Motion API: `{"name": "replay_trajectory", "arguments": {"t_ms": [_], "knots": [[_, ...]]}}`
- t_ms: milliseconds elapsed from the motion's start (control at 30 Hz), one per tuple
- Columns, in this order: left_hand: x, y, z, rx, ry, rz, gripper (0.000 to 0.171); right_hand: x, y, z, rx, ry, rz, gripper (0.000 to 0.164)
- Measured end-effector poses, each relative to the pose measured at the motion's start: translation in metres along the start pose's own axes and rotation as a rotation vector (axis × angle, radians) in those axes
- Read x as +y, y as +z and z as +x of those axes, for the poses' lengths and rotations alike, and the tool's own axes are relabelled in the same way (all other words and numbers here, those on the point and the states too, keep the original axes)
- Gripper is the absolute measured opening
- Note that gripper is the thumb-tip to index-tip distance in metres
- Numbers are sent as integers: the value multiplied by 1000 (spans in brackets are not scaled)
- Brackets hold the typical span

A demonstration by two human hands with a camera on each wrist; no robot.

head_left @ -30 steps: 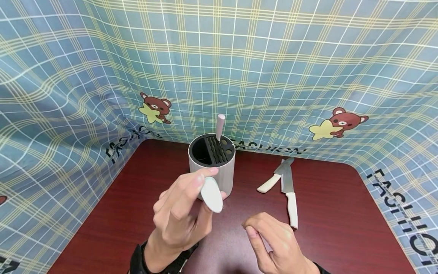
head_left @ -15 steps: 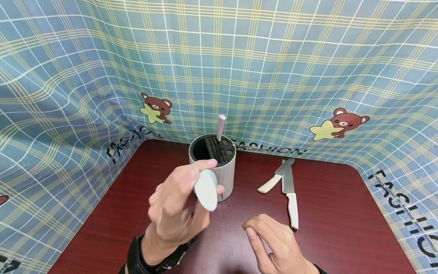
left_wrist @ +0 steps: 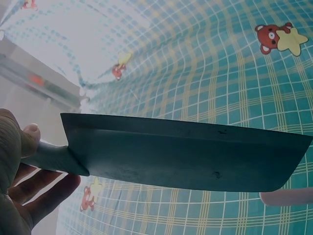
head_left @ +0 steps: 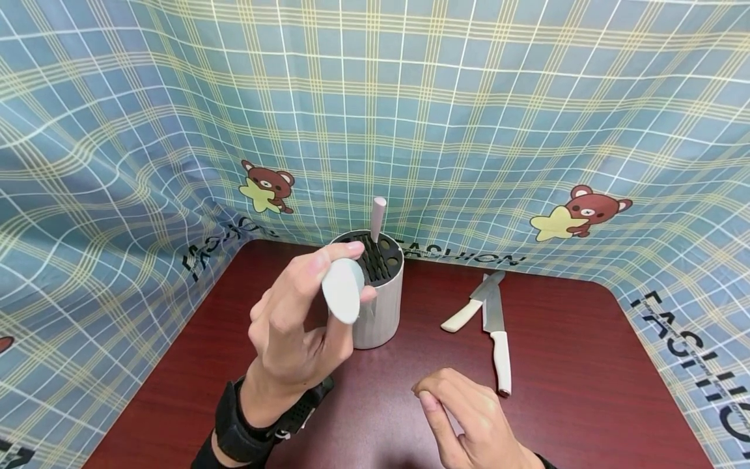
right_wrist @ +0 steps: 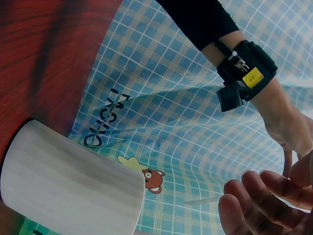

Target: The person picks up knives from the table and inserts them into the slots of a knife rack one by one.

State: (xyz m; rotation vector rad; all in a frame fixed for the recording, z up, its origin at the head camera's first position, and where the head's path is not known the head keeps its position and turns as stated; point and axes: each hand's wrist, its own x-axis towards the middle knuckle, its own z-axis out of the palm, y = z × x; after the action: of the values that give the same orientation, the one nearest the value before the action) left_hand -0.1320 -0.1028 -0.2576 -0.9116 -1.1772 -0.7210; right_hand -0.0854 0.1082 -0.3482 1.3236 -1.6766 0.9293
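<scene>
My left hand (head_left: 293, 319) grips the pale handle (head_left: 342, 290) of a cleaver, whose butt faces the head camera. In the left wrist view the broad dark blade of the cleaver (left_wrist: 181, 154) stretches right from the fingers. A round white knife block (head_left: 383, 312) with a black slotted top stands just behind the left hand, which partly covers it. One pinkish-handled utensil (head_left: 377, 218) stands upright in the block. My right hand (head_left: 469, 417) hovers low over the near table, fingers loosely curled, holding nothing.
Right of the block, a small white-handled knife (head_left: 463, 316) lies with its blade across a longer white-handled knife (head_left: 500, 358). The dark red table (head_left: 574, 358) is walled by a checked cloth (head_left: 469, 130) at the back and sides.
My left hand has risen and moved slightly left with the cleaver, its handle now beside the block's top. The right hand has barely moved.
</scene>
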Motion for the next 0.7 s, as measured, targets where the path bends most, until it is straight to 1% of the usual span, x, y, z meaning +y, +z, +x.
{"name": "replay_trajectory", "arguments": {"t_ms": [200,367,533,700], "knots": [[-5,1,9,-22,-38,31,40,2,1,-3,-2,1,-9,24],[-11,6,15,-45,-75,4,39,3,2,-4,-4,3,-7,24],[-18,9,17,-64,-99,-13,44,3,2,-4,-2,10,-10,24],[-26,9,17,-102,-130,14,51,4,2,-4,0,5,-15,24]]}}
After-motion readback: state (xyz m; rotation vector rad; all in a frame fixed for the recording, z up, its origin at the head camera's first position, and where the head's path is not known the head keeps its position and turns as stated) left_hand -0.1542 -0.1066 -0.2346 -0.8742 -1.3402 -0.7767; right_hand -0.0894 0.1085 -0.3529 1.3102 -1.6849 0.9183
